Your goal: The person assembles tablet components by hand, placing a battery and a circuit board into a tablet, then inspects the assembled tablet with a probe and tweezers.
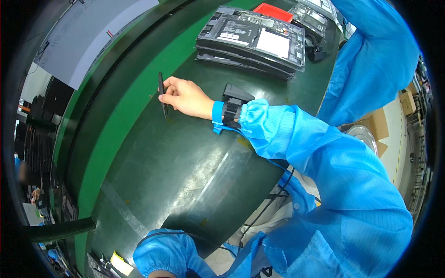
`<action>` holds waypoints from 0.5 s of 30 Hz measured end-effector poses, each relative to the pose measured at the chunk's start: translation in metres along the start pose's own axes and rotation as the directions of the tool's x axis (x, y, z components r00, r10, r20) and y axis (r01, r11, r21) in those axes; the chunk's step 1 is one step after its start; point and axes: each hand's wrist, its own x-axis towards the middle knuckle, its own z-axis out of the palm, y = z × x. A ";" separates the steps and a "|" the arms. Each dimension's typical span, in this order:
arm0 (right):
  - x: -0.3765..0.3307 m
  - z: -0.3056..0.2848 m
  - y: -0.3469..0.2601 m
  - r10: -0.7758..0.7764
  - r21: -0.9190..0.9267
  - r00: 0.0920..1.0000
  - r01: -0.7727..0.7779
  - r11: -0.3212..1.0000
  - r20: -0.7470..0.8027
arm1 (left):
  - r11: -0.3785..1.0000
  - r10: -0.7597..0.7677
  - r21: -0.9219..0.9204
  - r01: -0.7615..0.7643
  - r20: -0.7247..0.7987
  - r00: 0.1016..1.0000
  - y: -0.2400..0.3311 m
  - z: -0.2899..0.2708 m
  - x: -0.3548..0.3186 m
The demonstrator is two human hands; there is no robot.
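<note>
My right hand (187, 97) is above the green bench mat (153, 162), its thumb and fingers pinching a slim black bar (162, 92). The bar points away from me, and its exact kind does not show. Around my right wrist are a blue band (217, 112) and a black strap carrying a dark block (237, 92). At the lower edge the cuff of my left sleeve (160, 252) shows, but the left hand itself is cut off. Beyond my right hand lies a stack of opened laptop bases (250, 39) with exposed inner parts.
A red tray (273, 11) stands behind the stack. Another blue sleeve (375, 60) reaches in at the upper right. A grey panel (92, 39) leans over the far left. Near the lower left lies a yellow slip (121, 264). A black cable (259, 215) hangs beside my right arm.
</note>
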 end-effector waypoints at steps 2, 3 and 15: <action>-0.002 0.004 -0.004 -0.004 -0.034 1.000 0.003 0.999 -0.028 | 1.000 0.006 0.001 -0.006 0.004 1.000 -0.005 0.000 -0.002; 0.001 0.005 0.003 -0.025 -0.015 0.999 0.025 1.000 -0.035 | 1.000 0.007 -0.016 -0.007 0.002 1.000 -0.012 0.002 -0.003; -0.008 0.000 -0.010 -0.009 -0.082 0.999 0.006 0.997 -0.038 | 1.000 0.014 -0.013 -0.013 0.054 0.998 -0.035 0.007 -0.016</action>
